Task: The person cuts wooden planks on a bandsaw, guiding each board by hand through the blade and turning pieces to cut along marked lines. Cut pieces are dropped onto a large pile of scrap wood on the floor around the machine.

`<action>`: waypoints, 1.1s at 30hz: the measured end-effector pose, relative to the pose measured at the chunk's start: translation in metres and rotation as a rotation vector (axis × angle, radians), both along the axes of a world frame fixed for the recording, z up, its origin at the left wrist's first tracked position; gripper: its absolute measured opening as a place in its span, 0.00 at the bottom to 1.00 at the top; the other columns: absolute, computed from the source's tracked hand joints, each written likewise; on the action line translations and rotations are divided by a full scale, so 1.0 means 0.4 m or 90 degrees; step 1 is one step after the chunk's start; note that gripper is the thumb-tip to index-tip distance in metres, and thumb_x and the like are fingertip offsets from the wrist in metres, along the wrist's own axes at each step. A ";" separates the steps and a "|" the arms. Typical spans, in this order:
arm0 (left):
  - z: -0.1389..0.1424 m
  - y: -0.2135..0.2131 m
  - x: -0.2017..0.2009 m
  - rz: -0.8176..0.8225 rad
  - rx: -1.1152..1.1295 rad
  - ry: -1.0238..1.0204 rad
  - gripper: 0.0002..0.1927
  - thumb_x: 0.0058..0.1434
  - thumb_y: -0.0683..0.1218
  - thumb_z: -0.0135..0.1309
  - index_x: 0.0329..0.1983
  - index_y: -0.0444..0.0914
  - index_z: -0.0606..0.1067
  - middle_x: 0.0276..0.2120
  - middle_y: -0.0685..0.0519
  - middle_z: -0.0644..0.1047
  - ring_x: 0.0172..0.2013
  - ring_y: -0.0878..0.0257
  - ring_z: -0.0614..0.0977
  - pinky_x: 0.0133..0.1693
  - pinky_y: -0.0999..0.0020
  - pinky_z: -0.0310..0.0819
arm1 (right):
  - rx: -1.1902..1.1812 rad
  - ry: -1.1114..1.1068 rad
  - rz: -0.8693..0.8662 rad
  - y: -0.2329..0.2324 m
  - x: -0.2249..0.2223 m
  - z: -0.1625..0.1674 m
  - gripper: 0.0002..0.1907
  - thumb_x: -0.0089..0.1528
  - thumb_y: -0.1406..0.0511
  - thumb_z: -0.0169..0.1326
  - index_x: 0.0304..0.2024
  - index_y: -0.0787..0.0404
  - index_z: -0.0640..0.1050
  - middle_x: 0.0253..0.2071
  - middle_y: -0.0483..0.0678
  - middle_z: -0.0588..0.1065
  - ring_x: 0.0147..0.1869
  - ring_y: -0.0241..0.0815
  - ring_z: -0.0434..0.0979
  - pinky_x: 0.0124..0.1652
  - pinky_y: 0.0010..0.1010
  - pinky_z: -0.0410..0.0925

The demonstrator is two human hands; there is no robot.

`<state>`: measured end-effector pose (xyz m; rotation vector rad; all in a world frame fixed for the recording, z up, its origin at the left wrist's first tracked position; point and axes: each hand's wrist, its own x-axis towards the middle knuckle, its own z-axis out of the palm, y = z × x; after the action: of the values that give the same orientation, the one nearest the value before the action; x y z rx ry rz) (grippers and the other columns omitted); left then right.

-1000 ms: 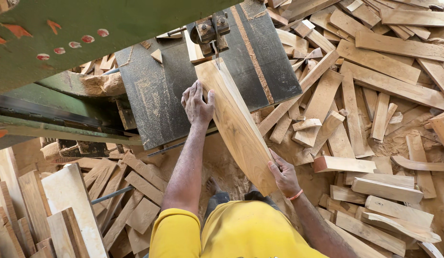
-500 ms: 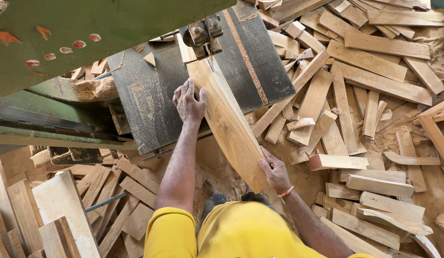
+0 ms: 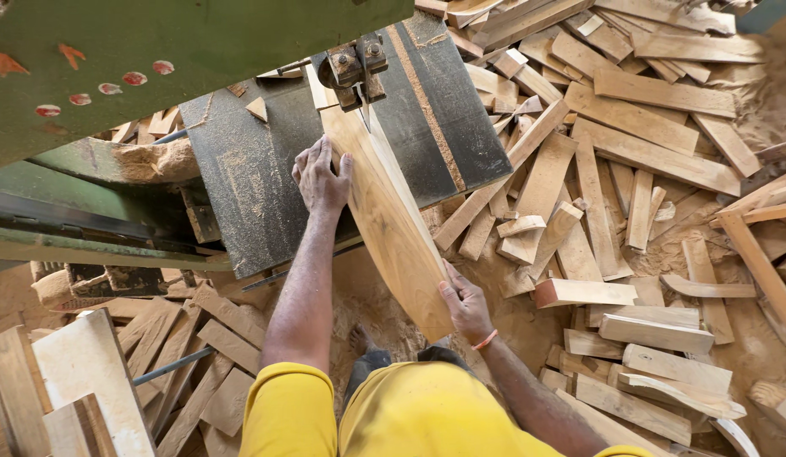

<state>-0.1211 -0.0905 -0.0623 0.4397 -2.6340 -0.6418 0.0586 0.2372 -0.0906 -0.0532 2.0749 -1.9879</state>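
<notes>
Saw blade (image 3: 361,106) behind guide (image 3: 355,63)

Woodworking shop: band saw table (image 3: 266,186), sawdust, offcut piles (image 3: 630,169).

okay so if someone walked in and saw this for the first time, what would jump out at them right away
First, the long pale wooden board lying on the dark saw table, its far end at the blade guide. The left hand presses flat against the board's left edge on the table, while the right hand grips its near end, which overhangs the table. To the right, a big heap of cut wood offcuts covers the sawdusty floor.
</notes>
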 end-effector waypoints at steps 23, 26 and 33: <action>-0.021 0.038 0.156 -0.018 0.093 0.007 0.37 0.62 0.58 0.60 0.68 0.34 0.69 0.64 0.45 0.72 0.68 0.52 0.64 0.69 0.50 0.49 | -0.029 0.041 -0.003 -0.131 -0.014 0.021 0.27 0.69 0.66 0.50 0.70 0.72 0.66 0.63 0.50 0.75 0.63 0.33 0.72 0.60 0.24 0.65; -0.021 0.034 0.153 -0.016 0.090 -0.003 0.36 0.63 0.58 0.59 0.68 0.34 0.69 0.64 0.46 0.72 0.68 0.52 0.64 0.69 0.51 0.48 | -0.025 0.039 -0.007 -0.144 -0.018 0.027 0.27 0.69 0.66 0.50 0.69 0.72 0.66 0.62 0.50 0.76 0.62 0.33 0.72 0.60 0.24 0.65; -0.029 0.019 0.137 -0.016 0.067 -0.007 0.36 0.62 0.59 0.59 0.67 0.34 0.70 0.64 0.47 0.73 0.67 0.52 0.65 0.68 0.50 0.49 | -0.052 0.012 -0.016 -0.160 -0.010 0.041 0.28 0.69 0.65 0.50 0.70 0.71 0.66 0.61 0.51 0.76 0.60 0.33 0.72 0.59 0.24 0.66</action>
<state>-0.0664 -0.0829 -0.0739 0.4430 -2.6288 -0.7914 0.0547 0.1733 -0.0743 -0.0622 2.0148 -2.0953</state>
